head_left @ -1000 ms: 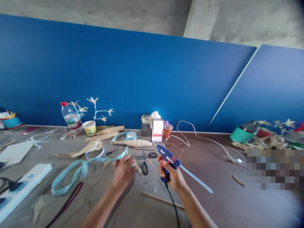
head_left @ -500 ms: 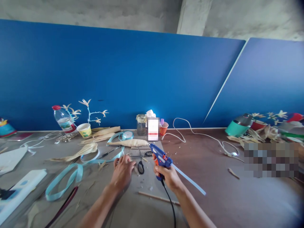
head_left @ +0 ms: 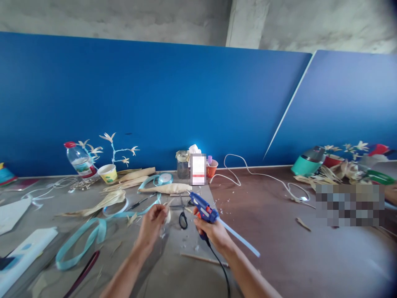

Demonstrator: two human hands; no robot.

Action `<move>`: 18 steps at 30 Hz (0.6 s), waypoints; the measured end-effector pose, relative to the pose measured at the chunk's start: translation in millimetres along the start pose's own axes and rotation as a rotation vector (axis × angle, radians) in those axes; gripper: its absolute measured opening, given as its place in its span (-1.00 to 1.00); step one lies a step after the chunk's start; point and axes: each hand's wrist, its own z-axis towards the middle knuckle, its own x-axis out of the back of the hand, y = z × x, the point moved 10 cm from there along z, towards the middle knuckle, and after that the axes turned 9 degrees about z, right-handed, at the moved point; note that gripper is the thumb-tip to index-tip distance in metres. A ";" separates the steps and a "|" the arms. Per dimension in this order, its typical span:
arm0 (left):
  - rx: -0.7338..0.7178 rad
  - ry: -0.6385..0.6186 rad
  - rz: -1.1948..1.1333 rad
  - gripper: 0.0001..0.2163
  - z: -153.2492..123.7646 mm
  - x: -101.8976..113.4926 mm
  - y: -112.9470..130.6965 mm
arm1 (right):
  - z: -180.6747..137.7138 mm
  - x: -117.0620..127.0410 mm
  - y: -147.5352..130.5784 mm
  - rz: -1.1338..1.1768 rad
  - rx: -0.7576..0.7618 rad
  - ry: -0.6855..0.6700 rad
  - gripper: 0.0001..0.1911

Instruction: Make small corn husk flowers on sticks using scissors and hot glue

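Note:
In my right hand (head_left: 207,227) is a blue hot glue gun (head_left: 203,206), its nozzle pointing up and left and a translucent glue stick (head_left: 240,238) sticking out of its back. My left hand (head_left: 154,221) is pinched around a small pale strip, likely a bit of dried corn husk (head_left: 168,216). Between the hands lie black-handled scissors (head_left: 182,221). Just beyond them rests a long rolled husk (head_left: 170,188). A light blue ribbon (head_left: 82,244) loops across the table left of my left hand.
At the back stand a plastic bottle (head_left: 81,163), a yellow paper cup (head_left: 107,174), a glass jar (head_left: 182,164) and an orange cup (head_left: 212,169). A white power strip (head_left: 29,254) lies at left. A white cable (head_left: 263,176) and a teal container (head_left: 307,164) are to the right.
My left hand has lifted from the tabletop, where it was reaching down, and now pinches a small pale strip. The glue gun has shifted slightly left and down in view.

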 end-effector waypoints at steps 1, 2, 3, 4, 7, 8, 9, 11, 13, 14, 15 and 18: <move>0.036 -0.034 -0.100 -0.86 -3.0 -4.4 -0.2 | -1.1 -4.3 0.5 0.016 0.004 -0.019 -0.65; 0.067 -0.077 -0.197 -0.84 -6.4 -10.3 0.3 | -2.3 -8.8 0.5 0.044 0.011 -0.042 -0.65; 0.101 -0.132 -0.301 -0.82 -10.2 -17.8 1.2 | -3.7 -13.4 0.0 0.081 0.020 -0.069 -0.65; 0.146 -0.182 -0.402 -0.80 -14.3 -25.2 1.1 | -5.1 -18.4 -0.7 0.119 0.027 -0.103 -0.66; 0.286 -0.309 -0.618 -0.79 -26.1 -45.4 -1.1 | -9.7 -31.0 -1.8 0.196 0.019 -0.205 -0.74; 0.314 -0.336 -0.662 -0.79 -29.0 -50.2 -1.4 | -11.0 -33.9 -1.4 0.203 0.007 -0.232 -0.76; 0.334 -0.359 -0.693 -0.79 -31.4 -54.2 -1.7 | -12.1 -36.0 -0.7 0.202 -0.006 -0.253 -0.78; 0.354 -0.393 -0.730 -0.79 -35.1 -60.4 -1.9 | -13.5 -38.2 0.6 0.182 -0.027 -0.279 -0.80; 0.367 -0.426 -0.744 -0.79 -38.6 -66.0 -2.1 | -13.9 -38.8 1.3 0.151 -0.037 -0.286 -0.81; 0.369 -0.439 -0.746 -0.80 -40.0 -68.2 -2.0 | -13.8 -38.8 1.1 0.136 -0.037 -0.286 -0.80; 0.370 -0.448 -0.744 -0.80 -41.3 -69.9 -1.8 | -13.7 -38.7 0.8 0.124 -0.037 -0.283 -0.80; 0.366 -0.450 -0.723 -0.78 -42.7 -71.3 -1.1 | -13.8 -39.1 1.1 0.112 -0.051 -0.283 -0.78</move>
